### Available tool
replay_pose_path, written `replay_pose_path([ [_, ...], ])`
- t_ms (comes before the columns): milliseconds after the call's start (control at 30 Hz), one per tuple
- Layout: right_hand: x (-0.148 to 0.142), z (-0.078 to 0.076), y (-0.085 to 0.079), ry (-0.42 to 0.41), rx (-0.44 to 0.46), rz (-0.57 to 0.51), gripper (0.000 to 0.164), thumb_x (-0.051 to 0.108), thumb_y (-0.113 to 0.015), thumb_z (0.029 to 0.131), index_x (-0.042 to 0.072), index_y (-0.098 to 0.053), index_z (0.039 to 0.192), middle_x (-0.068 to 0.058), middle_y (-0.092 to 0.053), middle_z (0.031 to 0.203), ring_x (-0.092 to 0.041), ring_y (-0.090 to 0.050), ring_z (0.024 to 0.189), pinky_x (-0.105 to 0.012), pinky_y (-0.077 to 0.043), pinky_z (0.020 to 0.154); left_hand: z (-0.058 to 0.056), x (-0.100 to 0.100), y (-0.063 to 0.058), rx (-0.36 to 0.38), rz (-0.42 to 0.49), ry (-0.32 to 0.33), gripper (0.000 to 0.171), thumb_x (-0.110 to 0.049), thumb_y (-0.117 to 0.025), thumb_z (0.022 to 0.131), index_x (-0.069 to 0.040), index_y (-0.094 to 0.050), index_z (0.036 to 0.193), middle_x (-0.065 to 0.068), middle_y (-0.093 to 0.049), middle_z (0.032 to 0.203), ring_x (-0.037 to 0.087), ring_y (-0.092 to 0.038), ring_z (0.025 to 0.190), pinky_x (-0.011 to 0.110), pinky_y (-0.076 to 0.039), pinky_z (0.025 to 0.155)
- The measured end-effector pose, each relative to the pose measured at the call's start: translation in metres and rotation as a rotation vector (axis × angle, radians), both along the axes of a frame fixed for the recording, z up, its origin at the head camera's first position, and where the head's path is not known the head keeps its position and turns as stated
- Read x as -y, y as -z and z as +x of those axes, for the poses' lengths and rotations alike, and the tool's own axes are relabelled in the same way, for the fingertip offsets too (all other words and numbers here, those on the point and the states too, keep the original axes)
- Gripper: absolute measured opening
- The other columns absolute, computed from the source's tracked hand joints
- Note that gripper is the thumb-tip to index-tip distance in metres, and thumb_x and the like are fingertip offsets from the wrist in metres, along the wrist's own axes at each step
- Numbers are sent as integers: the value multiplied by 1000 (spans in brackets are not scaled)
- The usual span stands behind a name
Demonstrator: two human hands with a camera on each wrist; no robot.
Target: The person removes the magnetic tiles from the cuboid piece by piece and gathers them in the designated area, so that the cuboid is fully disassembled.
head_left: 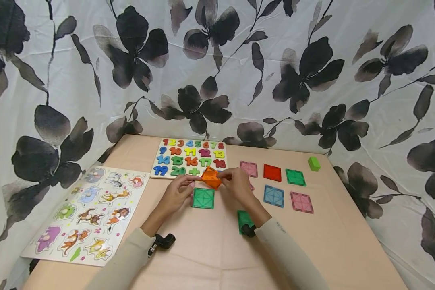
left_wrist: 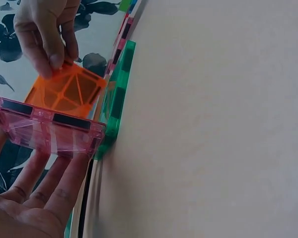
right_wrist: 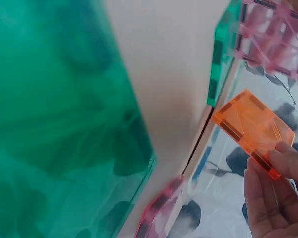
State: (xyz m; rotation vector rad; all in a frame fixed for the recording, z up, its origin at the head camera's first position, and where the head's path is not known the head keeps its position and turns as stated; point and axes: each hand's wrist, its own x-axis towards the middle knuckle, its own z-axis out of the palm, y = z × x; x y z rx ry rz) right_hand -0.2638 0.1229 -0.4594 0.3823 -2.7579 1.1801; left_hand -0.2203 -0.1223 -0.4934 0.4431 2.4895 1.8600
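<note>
My right hand pinches an orange magnetic tile by one edge, fingertips and thumb on its border. Just to the left, my left hand holds a pink magnetic tile from below, fingers spread under it. The two tiles are tilted and held close together, overlapping in the left wrist view. In the head view the orange tile hides most of the pink one. Below the hands stands a green square tile. Another green tile lies beside my right wrist, partly covered by the wrist camera.
Right of the hands are a red tile, a blue tile, a green tile and pink tiles. A green block stands at the back right. Behind is a number puzzle; an animal puzzle board lies left.
</note>
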Motion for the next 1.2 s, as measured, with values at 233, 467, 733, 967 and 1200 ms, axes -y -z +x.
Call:
replay_pose_path([
  [233, -32, 22, -10, 144, 73, -104, 15, 7, -79, 96, 18, -87, 102, -2, -80, 104, -19, -71, 91, -29, -66, 79, -1, 1, 0, 5, 17, 4, 28, -17, -57, 111, -15, -70, 135, 18, -56, 137, 42, -63, 132, 40, -56, 108],
  [467, -79, 51, -18, 223, 157, -199, 18, 9, -80, 95, 17, -85, 111, -6, -80, 112, -22, -72, 93, -19, -63, 77, 1, -1, -1, -4, 4, 2, 28, -15, -55, 112, -13, -69, 137, 14, -56, 140, 41, -62, 132, 57, -51, 115],
  [733, -139, 91, -12, 304, 181, -263, 19, 13, -79, 97, 11, -83, 115, -13, -78, 116, -33, -77, 95, -18, -63, 80, 1, -1, 0, -7, -1, 5, 28, -17, -56, 112, -14, -69, 136, 16, -56, 140, 39, -63, 131, 56, -52, 113],
  [967, -178, 123, -5, 437, 320, -258, 26, 12, -80, 96, 4, -80, 120, -16, -78, 116, -18, -79, 90, -23, -65, 80, 0, 0, 2, -4, 2, 8, 27, -16, -56, 112, -15, -69, 135, 15, -56, 140, 42, -62, 132, 54, -53, 112],
  [1200, -199, 143, 3, 492, 415, -135, 30, 26, -82, 96, 10, -81, 121, -9, -81, 117, -5, -74, 94, -8, -56, 76, -1, -1, 1, -2, 0, 12, 27, -18, -56, 112, -16, -69, 135, 19, -55, 141, 39, -63, 131, 57, -51, 114],
])
